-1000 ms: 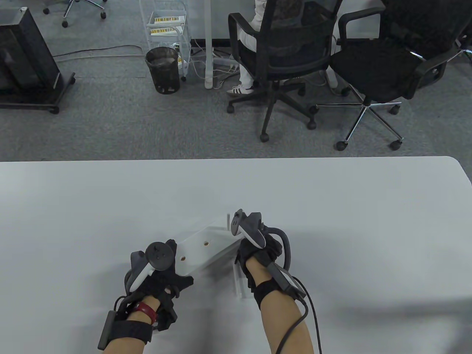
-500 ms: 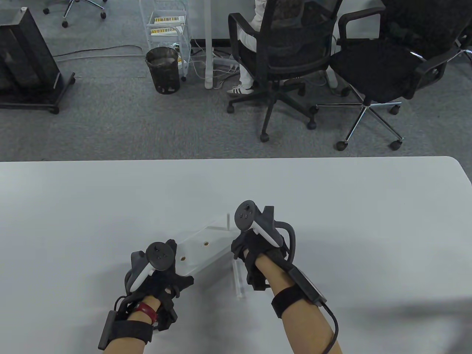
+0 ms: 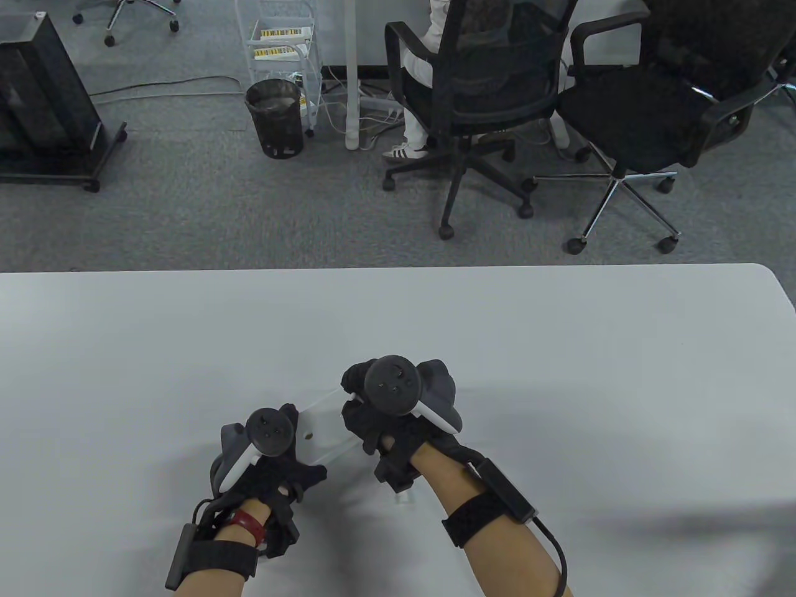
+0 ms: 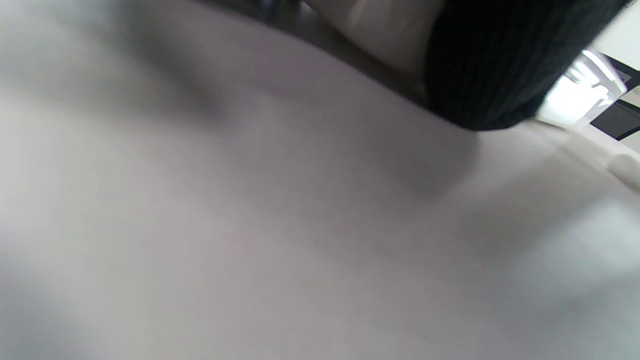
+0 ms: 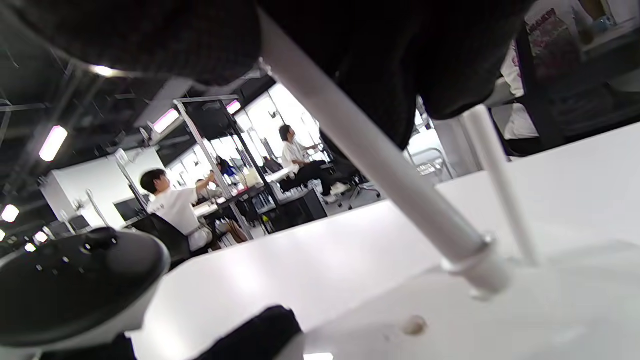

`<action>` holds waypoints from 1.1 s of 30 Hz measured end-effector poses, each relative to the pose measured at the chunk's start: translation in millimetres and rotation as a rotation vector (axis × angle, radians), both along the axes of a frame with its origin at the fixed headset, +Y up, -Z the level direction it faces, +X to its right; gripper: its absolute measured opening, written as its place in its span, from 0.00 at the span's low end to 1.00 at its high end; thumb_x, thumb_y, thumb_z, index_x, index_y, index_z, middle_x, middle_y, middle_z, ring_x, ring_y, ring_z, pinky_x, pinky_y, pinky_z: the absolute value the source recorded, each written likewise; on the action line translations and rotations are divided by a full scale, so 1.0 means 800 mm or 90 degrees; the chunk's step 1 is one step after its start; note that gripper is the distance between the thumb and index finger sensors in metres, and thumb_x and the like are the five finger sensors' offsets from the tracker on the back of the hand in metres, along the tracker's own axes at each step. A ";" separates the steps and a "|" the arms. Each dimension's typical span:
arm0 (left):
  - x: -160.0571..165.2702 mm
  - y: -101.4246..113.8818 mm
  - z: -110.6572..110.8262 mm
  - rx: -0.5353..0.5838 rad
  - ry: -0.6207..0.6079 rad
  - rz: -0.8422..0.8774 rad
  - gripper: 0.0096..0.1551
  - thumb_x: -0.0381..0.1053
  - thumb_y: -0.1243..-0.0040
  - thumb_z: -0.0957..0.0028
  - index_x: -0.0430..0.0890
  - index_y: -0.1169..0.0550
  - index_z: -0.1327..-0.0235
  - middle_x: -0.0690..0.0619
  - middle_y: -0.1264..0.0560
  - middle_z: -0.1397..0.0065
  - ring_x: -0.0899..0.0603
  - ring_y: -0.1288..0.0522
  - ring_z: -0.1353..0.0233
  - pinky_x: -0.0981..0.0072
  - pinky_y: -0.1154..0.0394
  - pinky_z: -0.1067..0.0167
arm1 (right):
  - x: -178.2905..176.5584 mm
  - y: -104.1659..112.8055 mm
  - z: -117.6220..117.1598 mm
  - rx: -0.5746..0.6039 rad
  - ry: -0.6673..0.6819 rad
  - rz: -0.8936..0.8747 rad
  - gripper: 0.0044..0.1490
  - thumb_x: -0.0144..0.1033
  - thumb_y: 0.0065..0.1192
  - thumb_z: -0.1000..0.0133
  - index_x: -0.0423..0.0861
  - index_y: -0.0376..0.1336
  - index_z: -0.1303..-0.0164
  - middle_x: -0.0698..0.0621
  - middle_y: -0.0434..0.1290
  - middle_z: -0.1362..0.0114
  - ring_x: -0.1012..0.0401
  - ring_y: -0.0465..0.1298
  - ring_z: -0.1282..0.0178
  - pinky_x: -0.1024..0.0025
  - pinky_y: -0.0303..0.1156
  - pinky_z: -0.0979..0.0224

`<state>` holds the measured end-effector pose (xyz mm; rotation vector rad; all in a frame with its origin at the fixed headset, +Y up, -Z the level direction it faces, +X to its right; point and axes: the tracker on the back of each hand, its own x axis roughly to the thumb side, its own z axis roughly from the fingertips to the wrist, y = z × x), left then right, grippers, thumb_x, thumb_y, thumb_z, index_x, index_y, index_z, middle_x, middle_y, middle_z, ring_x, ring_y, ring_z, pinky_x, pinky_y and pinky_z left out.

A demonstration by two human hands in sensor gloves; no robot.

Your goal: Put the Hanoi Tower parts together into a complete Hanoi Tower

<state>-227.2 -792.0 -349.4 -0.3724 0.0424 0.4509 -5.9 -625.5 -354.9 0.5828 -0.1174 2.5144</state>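
In the table view, the left hand [image 3: 264, 463] rests on the near end of a flat white oblong base board [image 3: 320, 429] that lies on the pale grey table [image 3: 559, 373] close to the person. Its fingers are hidden under the tracker, so whether it grips the board or merely presses it down cannot be told. The right hand [image 3: 379, 416] hovers over the middle of the board with its fingers curled downward. A short bit of white rod [image 3: 404, 497] shows on the table just beside the right wrist.

The left wrist view is blurred: only a dark gloved shape [image 4: 495, 55] over the pale table surface, nothing more to read.

The right wrist view settles the step. The right hand's gloved fingers [image 5: 380, 65] are closed around a slim white peg [image 5: 370, 155] whose lower end, with a small collar, sits at a hole in the board [image 5: 500, 320]. A second thin white peg [image 5: 495, 185] already stands upright just behind it, and an empty round hole [image 5: 414, 325] shows nearer the camera.

The step in hand appears to be seating the middle peg. It leans, so the next move likely calls for straightening it and pressing it home while the left hand steadies the board; one hole then awaits a peg. No discs are in view.
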 end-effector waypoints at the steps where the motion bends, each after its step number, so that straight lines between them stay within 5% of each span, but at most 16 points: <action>1: 0.000 0.000 0.000 0.000 0.000 0.000 0.73 0.63 0.26 0.58 0.49 0.65 0.24 0.45 0.58 0.18 0.33 0.59 0.20 0.39 0.56 0.30 | 0.000 0.000 0.000 0.000 0.008 -0.012 0.25 0.39 0.69 0.58 0.50 0.63 0.51 0.48 0.73 0.40 0.51 0.82 0.45 0.47 0.74 0.31; 33: -0.001 -0.002 -0.001 -0.001 0.000 0.000 0.73 0.63 0.26 0.58 0.49 0.65 0.24 0.45 0.59 0.18 0.33 0.59 0.20 0.39 0.56 0.30 | -0.017 -0.044 -0.028 -0.012 -0.041 -0.084 0.25 0.36 0.70 0.56 0.52 0.63 0.49 0.47 0.70 0.33 0.51 0.82 0.38 0.51 0.74 0.29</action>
